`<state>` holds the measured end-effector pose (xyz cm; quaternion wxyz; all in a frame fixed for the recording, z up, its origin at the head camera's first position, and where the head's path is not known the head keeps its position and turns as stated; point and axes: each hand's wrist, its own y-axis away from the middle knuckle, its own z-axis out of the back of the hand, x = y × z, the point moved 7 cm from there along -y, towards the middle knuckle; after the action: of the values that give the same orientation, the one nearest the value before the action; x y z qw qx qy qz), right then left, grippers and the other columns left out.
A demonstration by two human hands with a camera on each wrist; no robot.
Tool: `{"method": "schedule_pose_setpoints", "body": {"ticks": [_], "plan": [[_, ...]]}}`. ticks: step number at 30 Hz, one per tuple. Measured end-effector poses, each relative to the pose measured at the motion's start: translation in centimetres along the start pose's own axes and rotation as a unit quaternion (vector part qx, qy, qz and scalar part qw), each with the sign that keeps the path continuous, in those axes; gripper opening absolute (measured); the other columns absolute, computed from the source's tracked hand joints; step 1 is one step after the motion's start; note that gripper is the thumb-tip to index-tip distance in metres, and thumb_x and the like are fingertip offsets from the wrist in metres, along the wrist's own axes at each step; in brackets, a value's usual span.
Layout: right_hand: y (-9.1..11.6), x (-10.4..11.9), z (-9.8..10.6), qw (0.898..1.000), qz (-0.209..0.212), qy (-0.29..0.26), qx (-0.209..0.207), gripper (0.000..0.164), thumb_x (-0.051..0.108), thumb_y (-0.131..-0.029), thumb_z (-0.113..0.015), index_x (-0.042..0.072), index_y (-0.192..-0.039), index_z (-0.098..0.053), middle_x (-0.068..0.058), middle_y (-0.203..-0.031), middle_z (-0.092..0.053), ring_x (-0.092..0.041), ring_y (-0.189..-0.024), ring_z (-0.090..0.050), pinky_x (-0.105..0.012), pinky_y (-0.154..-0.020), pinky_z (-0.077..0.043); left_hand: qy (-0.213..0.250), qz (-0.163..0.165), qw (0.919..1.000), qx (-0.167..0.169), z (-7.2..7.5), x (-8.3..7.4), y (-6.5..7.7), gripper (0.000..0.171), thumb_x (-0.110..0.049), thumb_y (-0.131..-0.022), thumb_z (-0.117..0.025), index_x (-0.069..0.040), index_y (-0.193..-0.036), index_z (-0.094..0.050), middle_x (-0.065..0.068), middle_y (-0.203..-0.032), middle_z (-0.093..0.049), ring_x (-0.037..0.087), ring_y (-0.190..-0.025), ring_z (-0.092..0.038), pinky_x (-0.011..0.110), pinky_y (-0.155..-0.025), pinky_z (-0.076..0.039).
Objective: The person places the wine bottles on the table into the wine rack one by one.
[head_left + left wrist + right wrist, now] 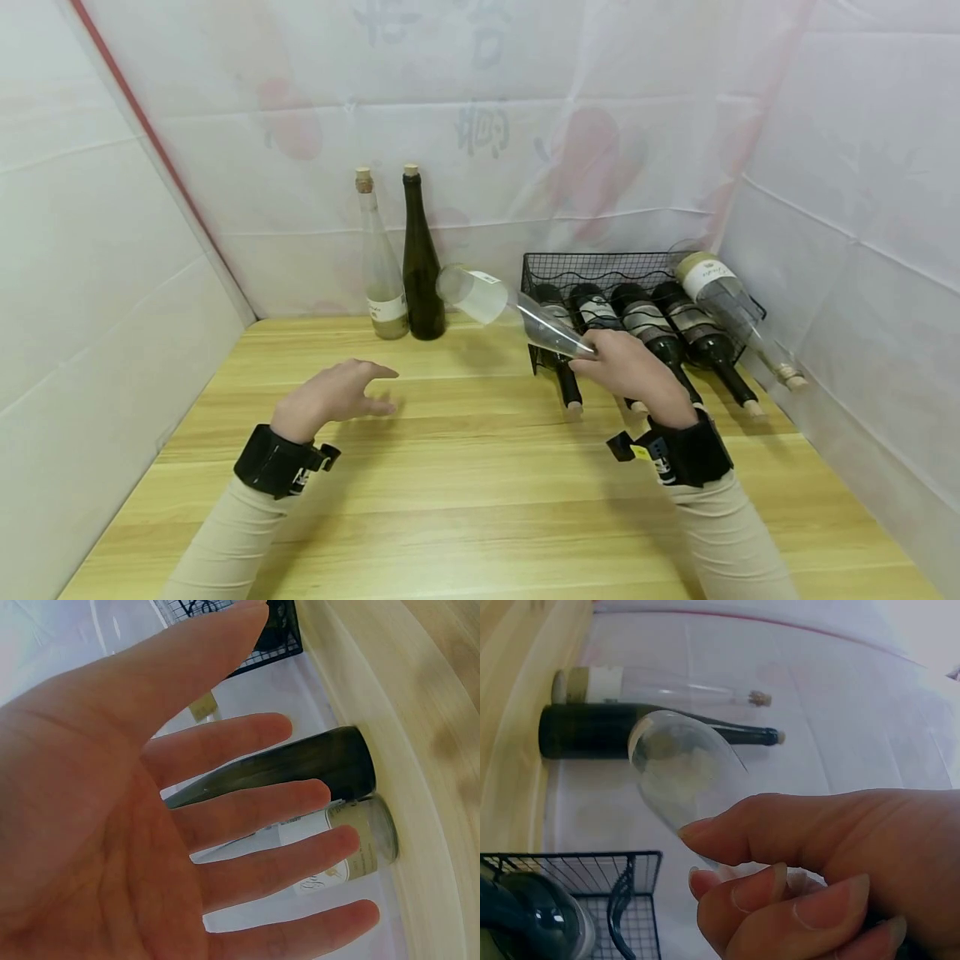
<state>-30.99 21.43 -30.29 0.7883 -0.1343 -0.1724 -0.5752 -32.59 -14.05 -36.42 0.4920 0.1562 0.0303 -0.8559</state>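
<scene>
My right hand grips a clear glass bottle by its neck, the thumb and fingers curled round it in the right wrist view. The bottle tilts in the air with its base up toward the left and a pale label near that base. Over the table's left side, my left hand holds nothing, its fingers straight and spread in the left wrist view. Beyond both hands, a clear corked bottle and a dark green corked bottle stand upright side by side.
A black wire rack at the back right bears several dark bottles lying with corks toward me. Another clear bottle lies across its right end. White cloth walls surround the wooden table at the back and sides.
</scene>
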Motion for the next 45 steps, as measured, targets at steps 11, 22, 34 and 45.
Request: {"method": "schedule_pose_setpoints", "body": {"ticks": [11, 22, 34, 45], "plan": [[1.2, -1.7, 2.7, 1.000, -0.005, 0.005, -0.030, 0.016, 0.020, -0.096, -0.063, 0.005, -0.091, -0.062, -0.005, -0.074, -0.051, -0.017, -0.058, -0.044, -0.031, -0.055, -0.036, 0.003, 0.006, 0.9999, 0.007, 0.0, 0.2, 0.1, 0.056, -0.037, -0.089, -0.075, -0.011, -0.138, -0.061, 0.012, -0.137, -0.061, 0.036, -0.128, -0.055, 0.054, -0.104, -0.046], [2.2, -3.6, 4.8, 0.998, -0.021, 0.027, -0.043, 0.021, 0.023, -0.095, -0.066, 0.003, -0.093, -0.060, -0.002, -0.067, -0.047, -0.016, -0.055, -0.043, -0.031, -0.052, -0.036, 0.005, 0.015, 0.9996, 0.024, -0.3, 0.2, 0.0, 0.056, -0.035, -0.090, -0.075, -0.010, -0.138, -0.061, 0.015, -0.137, -0.061, 0.039, -0.128, -0.055, 0.056, -0.103, -0.046], [2.8, -6.0, 6.5, 0.997, -0.043, 0.031, -0.063, 0.028, 0.028, -0.095, -0.066, 0.002, -0.086, -0.059, -0.002, -0.069, -0.046, -0.018, -0.059, -0.043, -0.032, -0.055, -0.036, 0.005, 0.014, 0.9995, 0.027, -0.3, 0.1, 0.1, 0.057, -0.039, -0.089, -0.075, -0.012, -0.137, -0.061, 0.013, -0.139, -0.060, 0.038, -0.129, -0.053, 0.055, -0.104, -0.046], [3.6, -7.8, 7.9, 0.993, -0.065, 0.044, -0.090, 0.029, 0.029, -0.093, -0.066, 0.006, -0.078, -0.057, 0.000, -0.065, -0.047, -0.018, -0.057, -0.045, -0.032, -0.053, -0.037, 0.003, 0.010, 0.9996, 0.027, -0.2, 0.0, 0.1, 0.057, -0.039, -0.089, -0.075, -0.012, -0.137, -0.062, 0.013, -0.139, -0.060, 0.038, -0.130, -0.053, 0.055, -0.104, -0.045]]}}
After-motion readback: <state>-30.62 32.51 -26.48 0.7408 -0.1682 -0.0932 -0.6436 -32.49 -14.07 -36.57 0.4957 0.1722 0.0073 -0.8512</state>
